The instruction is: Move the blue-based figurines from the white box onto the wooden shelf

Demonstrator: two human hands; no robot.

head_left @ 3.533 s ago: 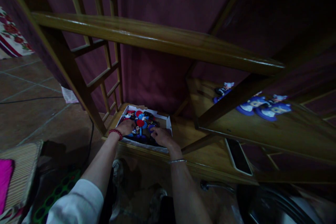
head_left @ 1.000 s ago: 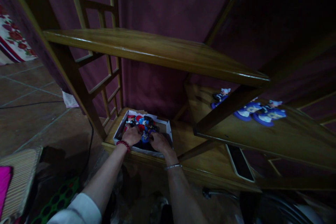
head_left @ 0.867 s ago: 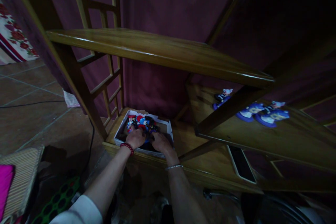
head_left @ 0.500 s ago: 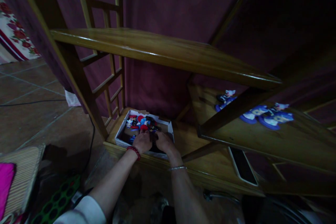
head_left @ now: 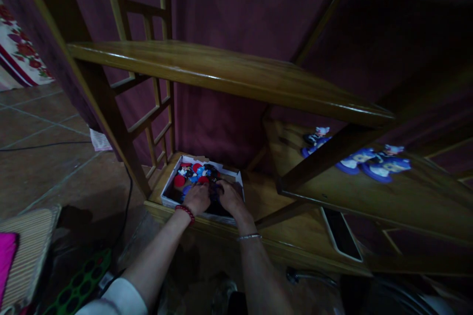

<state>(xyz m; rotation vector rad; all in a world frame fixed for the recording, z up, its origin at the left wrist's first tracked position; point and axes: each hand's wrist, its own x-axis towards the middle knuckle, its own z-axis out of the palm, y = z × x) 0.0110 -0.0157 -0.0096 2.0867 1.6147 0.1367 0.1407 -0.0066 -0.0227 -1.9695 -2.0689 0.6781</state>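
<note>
A shallow white cardboard box [head_left: 170, 188] sits on the low wooden shelf, with several small toy figures [head_left: 201, 172] in red, blue, white and black lying in it. Both my hands reach down into this box. My left hand [head_left: 197, 199], with a red bead bracelet at the wrist, is over the near middle among the figures; its fingertips are hard to see. Close beside it my right hand [head_left: 229, 198], wearing a silver bracelet, has its fingers bent at a dark figure. What its fingertips hold, if anything, is too dark to make out.
A thick wooden shelf board [head_left: 221, 66] juts out above the box. Figures on blue bases [head_left: 356, 160] stand on the shelf at right. A phone [head_left: 342, 234] lies on the lower board. Left are a lattice side [head_left: 158, 118], a cable [head_left: 129, 197] and a green holed object [head_left: 79, 285].
My left hand has shifted slightly left inside the box. Figures at the box's left side have changed position, and a red round piece now shows there. My right hand stays nearly in place.
</note>
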